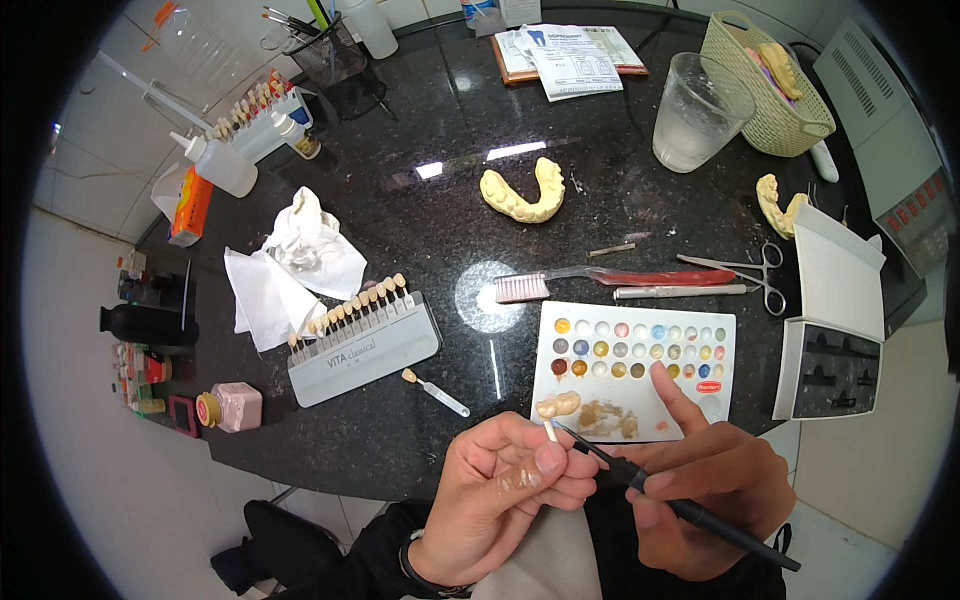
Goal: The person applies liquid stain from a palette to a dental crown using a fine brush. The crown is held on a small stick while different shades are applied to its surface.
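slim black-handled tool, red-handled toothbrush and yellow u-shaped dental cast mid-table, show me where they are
Slim black-handled tool point(735, 533): head view, rear of the handle.
Red-handled toothbrush point(660, 277): head view, middle of the handle.
Yellow U-shaped dental cast point(526, 210): head view, bend of the U.

Left hand: the left hand point(505, 485) is bare, five-fingered and ungloved, with short nails and no rings in sight.
Thumb marks: dried-looking white smudges point(521, 478) in small patches on the left thumb.
Left wrist: a narrow dark band point(408, 562) circling it, with a paler edge; too small to tell its material.
Left sleeve: a plain black sleeve point(385, 535), loosely creased, ending near the wrist.
Right hand: the right hand point(715, 485) is also bare, with short nails.
Right side clothing: black fabric point(752, 584) near the wrist.
Front clothing: light greyish-beige cloth point(548, 558) beside black cloth point(622, 560); which garments, unclear.
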### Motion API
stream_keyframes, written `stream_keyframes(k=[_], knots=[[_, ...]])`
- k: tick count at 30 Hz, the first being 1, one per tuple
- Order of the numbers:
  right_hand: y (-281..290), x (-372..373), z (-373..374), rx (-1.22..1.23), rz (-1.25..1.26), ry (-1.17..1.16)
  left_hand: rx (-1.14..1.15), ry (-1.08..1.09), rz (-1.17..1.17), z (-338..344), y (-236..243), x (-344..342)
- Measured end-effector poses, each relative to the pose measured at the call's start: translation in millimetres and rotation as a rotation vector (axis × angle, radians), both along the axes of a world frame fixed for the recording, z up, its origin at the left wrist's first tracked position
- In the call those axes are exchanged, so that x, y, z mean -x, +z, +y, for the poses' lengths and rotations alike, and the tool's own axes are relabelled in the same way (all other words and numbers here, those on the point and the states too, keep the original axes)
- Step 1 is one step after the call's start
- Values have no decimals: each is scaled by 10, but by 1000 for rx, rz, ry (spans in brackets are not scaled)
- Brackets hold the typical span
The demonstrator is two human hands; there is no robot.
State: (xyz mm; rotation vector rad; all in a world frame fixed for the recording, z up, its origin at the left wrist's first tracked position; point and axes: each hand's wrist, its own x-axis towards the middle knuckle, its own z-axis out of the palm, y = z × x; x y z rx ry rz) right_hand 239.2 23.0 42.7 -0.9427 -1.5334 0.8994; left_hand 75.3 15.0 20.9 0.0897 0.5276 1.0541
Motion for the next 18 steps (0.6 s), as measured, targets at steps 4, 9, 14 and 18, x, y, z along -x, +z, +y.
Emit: stream_keyframes(k=[4, 9, 14, 18], knots=[[-13, -5, -1, -11, 23, -21, 16, -1, 0, -9, -3, 2], [14, 28, -13, 54, 48, -69, 2, -3, 19, -8, -7, 0], [65, 1, 11, 149, 16, -18, 7, -1, 32, -14, -15, 11], [16, 37, -27, 100, 92, -77, -22, 2, 24, -2, -18, -6]])
